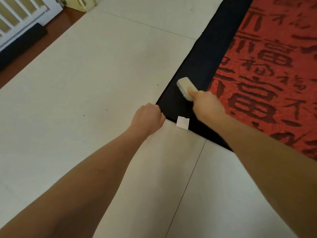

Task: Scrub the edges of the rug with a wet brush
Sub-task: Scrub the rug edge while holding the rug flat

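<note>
Railing (20, 16): white, slatted, standing at the far left corner above a strip of brown wood floor (15, 66).

Box (85, 3): pale, only partly showing at the top edge beside the railing.

Tiles (85, 83): pale floor tiles with thin dark joints, filling the left and middle of the view.

Left hand (148, 117): reaching forward on a bare arm, fingers curling tightly at the near corner of the rug, apparently pinching the rug's edge; the fingertips are hiding beneath the hand.

Tag (182, 122): small white label sticking out from the rug's near edge onto the tile, just to the right of the left hand.

Brush (186, 90): pale wooden block with light bristles facing down, lying on the rug's black border near the corner.

Right hand (206, 104): gripping the near end of the brush, thumb lying along its back.

Rug (265, 74): red field with dark characters, framed by a wide black border, lying flat on the tiles and taking up the right side.
</note>
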Available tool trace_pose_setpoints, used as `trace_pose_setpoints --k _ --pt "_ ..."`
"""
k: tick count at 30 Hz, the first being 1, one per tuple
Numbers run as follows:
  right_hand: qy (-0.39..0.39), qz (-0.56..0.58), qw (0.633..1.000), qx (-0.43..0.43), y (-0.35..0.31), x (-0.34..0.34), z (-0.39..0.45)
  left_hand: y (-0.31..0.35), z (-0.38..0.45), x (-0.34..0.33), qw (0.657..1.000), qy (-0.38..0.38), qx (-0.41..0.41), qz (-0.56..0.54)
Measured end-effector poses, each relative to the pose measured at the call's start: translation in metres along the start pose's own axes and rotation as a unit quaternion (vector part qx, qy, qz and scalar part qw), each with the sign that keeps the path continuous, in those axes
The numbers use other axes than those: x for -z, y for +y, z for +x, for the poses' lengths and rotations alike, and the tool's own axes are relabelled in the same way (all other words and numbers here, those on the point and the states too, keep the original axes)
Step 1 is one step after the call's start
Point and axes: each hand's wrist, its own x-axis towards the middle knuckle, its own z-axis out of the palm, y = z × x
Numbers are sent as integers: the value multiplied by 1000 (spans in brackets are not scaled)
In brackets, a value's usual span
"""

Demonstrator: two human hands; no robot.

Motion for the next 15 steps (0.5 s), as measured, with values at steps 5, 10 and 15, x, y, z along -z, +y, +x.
trace_pose_setpoints --k 5,10,15 --pt "-71 31 985 156 -41 -20 -37 5 -4 4 1000 17 -18 19" --pt "-48 7 994 102 -12 -18 -30 7 -4 5 1000 2 9 13" --pt "-27 -4 996 -85 64 -10 -98 8 -6 2 1000 11 8 4"
